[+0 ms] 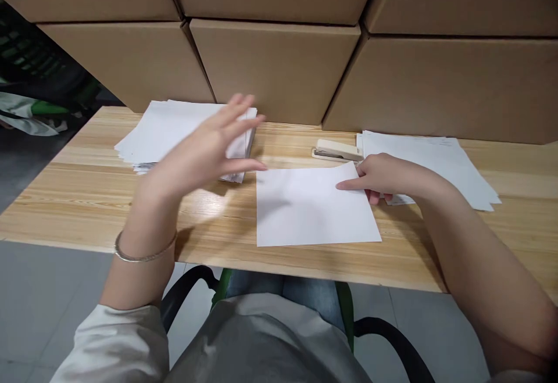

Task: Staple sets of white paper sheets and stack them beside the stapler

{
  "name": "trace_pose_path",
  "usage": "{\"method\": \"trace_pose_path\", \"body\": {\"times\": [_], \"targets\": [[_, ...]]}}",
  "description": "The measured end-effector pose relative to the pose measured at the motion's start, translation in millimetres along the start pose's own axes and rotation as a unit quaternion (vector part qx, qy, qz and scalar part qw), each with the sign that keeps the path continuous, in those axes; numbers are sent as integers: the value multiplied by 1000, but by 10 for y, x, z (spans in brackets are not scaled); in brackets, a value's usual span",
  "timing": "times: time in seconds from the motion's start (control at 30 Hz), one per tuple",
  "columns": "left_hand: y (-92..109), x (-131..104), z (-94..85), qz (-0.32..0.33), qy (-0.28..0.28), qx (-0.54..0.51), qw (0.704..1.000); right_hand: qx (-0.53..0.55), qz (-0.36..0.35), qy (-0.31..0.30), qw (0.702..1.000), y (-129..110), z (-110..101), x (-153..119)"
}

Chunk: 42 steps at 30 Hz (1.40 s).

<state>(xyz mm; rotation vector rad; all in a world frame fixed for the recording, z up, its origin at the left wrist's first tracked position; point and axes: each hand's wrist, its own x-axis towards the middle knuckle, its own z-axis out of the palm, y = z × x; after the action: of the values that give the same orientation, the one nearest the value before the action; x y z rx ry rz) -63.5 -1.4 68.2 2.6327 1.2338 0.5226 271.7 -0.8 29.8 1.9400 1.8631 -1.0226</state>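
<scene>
A white sheet of paper point(309, 214) lies on the wooden table in front of me. My right hand point(379, 178) pinches its upper right corner, thumb on top and the other fingers underneath. My left hand point(218, 142) is raised with its fingers spread, between the sheet's upper left corner and a thick stack of papers point(165, 130) at the left. A cream stapler point(335, 150) rests behind the sheet, beside a second pile of papers point(427, 162) on the right, which my right hand and forearm partly cover.
Large cardboard boxes point(274, 75) are stacked along the back of the wooden table point(209, 249). Black chair armrests point(387, 336) show below the front edge. Dark items and a white and green cloth lie at the far left.
</scene>
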Motion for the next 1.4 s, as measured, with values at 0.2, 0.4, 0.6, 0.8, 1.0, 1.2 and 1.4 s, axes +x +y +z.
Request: {"method": "trace_pose_path", "body": {"times": [0.2,0.4,0.6,0.8,1.0,1.2,1.4], "targets": [[-520,-98,-234,-223,-171,17,960,-133,27,-34,990,-68,8,-155],[-621,-107,-218,-239,-165,-5,957,-135,41,38,989,-113,-14,-291],[-646,-127,-253,-225,-140,-27,964,-128,60,43,989,-162,-25,-337],[-568,-130,-259,-218,-84,-42,971,-103,35,42,993,-156,-25,-284],[-231,-46,-117,-158,127,86,975,7,-43,-11,999,-127,18,-200],[238,-35,313,-1,267,219,939,291,-113,-42,949,-260,79,-124],[710,-144,726,373,240,221,869,401,-178,-27,898,-286,41,-116]]}}
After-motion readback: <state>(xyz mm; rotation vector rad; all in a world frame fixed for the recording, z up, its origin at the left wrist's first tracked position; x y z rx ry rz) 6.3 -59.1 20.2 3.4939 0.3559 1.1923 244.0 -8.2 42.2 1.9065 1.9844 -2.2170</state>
